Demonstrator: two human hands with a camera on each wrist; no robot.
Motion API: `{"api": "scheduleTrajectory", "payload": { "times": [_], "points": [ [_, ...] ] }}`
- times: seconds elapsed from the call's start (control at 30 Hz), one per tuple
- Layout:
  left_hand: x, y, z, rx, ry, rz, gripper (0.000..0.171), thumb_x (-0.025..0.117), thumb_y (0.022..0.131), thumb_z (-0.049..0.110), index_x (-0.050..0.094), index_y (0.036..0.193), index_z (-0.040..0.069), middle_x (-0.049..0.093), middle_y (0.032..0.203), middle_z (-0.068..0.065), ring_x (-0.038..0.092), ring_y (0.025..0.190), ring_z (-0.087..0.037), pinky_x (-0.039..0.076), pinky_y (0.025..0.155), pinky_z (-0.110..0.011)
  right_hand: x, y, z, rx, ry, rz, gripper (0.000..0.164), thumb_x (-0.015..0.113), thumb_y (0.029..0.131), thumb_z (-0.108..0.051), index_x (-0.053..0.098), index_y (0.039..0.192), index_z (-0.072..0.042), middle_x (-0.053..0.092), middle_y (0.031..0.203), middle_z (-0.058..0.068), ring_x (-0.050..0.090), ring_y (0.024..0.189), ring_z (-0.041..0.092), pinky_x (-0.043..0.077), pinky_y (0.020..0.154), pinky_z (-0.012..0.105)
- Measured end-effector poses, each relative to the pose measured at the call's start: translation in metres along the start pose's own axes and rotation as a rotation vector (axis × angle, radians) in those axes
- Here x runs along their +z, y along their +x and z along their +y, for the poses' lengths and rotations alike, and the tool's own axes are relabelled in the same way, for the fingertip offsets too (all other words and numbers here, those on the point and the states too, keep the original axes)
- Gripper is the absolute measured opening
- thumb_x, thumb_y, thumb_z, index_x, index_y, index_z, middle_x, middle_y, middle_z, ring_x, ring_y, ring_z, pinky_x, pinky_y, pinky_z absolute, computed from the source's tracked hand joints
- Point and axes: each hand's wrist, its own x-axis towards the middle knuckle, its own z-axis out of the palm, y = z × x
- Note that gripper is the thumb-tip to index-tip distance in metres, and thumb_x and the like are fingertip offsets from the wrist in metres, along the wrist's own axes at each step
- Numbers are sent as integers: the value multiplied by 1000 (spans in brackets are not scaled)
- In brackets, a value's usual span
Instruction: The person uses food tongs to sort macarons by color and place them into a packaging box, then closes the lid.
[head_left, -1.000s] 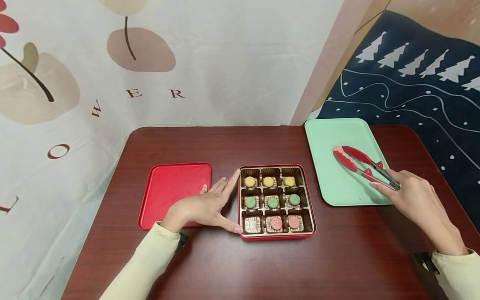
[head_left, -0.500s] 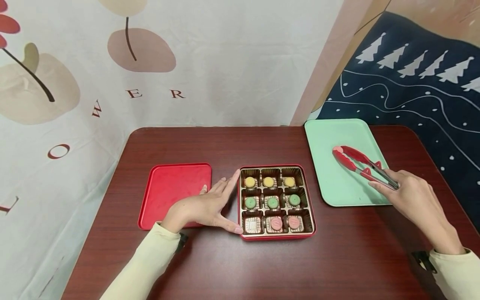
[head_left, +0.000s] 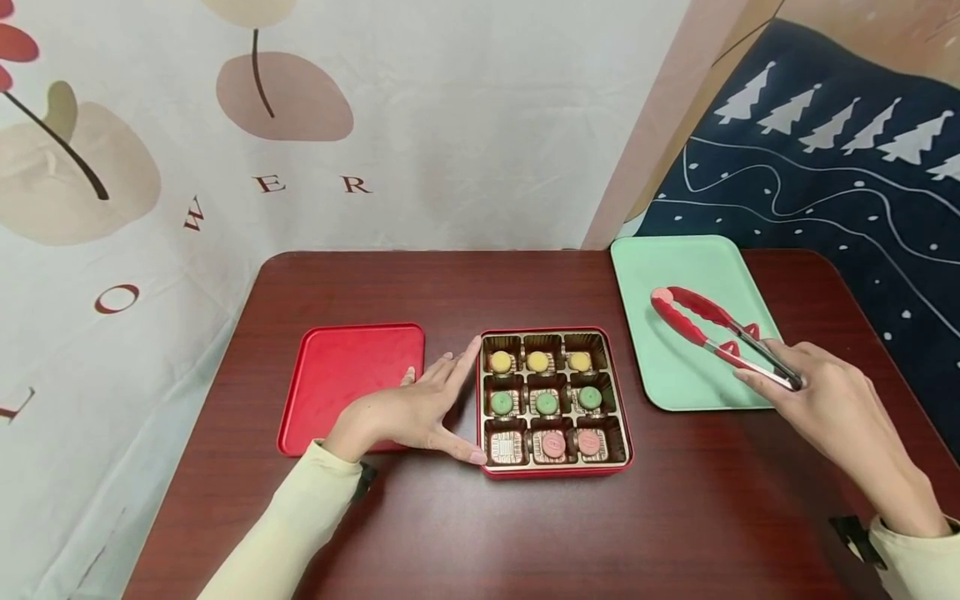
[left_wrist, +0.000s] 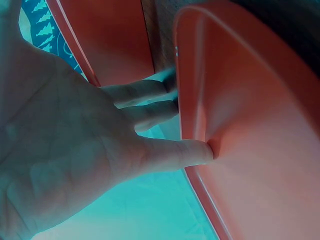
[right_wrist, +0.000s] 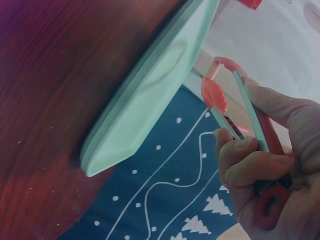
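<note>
My right hand [head_left: 832, 404] grips red-tipped metal tongs [head_left: 678, 321] raised over the mint-green tray [head_left: 697, 383]. Pinched at their tips is a pink round sweet [head_left: 663, 294], also visible edge-on in the right wrist view. A red square box [head_left: 555, 474] with a gold divided insert sits mid-table. It holds a row of yellow sweets [head_left: 537, 362], a row of green ones [head_left: 546, 404] and two pink ones [head_left: 552, 445]; its front-left compartment is bare. My left hand [head_left: 405, 421] is spread, thumb and forefinger against the box's left side, another fingertip touching the red lid [left_wrist: 250, 150].
Left of the box lies the red lid [head_left: 345, 375], partly under my left hand. The brown table [head_left: 555, 542] backs onto a pale printed cloth [head_left: 480, 125], with a dark blue tree-patterned cloth [head_left: 825, 183] at the right.
My right hand has lifted the tongs and the pink sweet, their tips shifting slightly left and up over the tray. My left hand, the box and the lid have stayed put.
</note>
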Motion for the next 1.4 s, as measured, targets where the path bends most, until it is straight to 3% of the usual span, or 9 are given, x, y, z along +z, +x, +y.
{"api": "scheduleTrajectory", "payload": {
  "times": [0.47,0.67,1.0,1.23,1.4],
  "points": [
    [-1,1,2,-9,19,-7,151,85,81,76,-29,169,32,5,180,-23,-2,166,-39,4,127,-71,-12,-12,-28,-105,0,41,59,97,80,-14,75,131,5,55,88,2,40,62,11,28,51,25],
    [-1,0,1,-8,20,-5,151,85,81,76,-29,170,32,6,180,-22,-1,166,-40,5,127,-71,-12,-17,-42,-140,17,23,58,98,76,-9,76,128,6,62,93,5,42,66,9,30,51,25],
    [-2,-2,4,-15,6,-8,150,86,82,73,-28,170,30,5,179,-26,-1,166,-40,4,127,-70,-7,-23,-62,-199,43,-19,63,100,75,-15,77,132,0,69,106,4,49,71,11,38,52,27],
    [-4,-1,4,-14,20,-16,151,84,81,76,-29,170,29,5,179,-25,-2,166,-39,3,127,-71,-9,-32,-76,-230,68,-33,61,99,78,-23,77,132,-4,63,100,-5,43,66,2,34,49,21],
    [-4,-2,4,-12,18,-18,151,84,82,76,-29,170,30,5,179,-24,-2,166,-39,4,127,-71,-11,-36,-86,-229,66,-69,63,99,78,-24,77,134,-5,63,104,-6,45,69,2,37,50,23]
  ]
}}
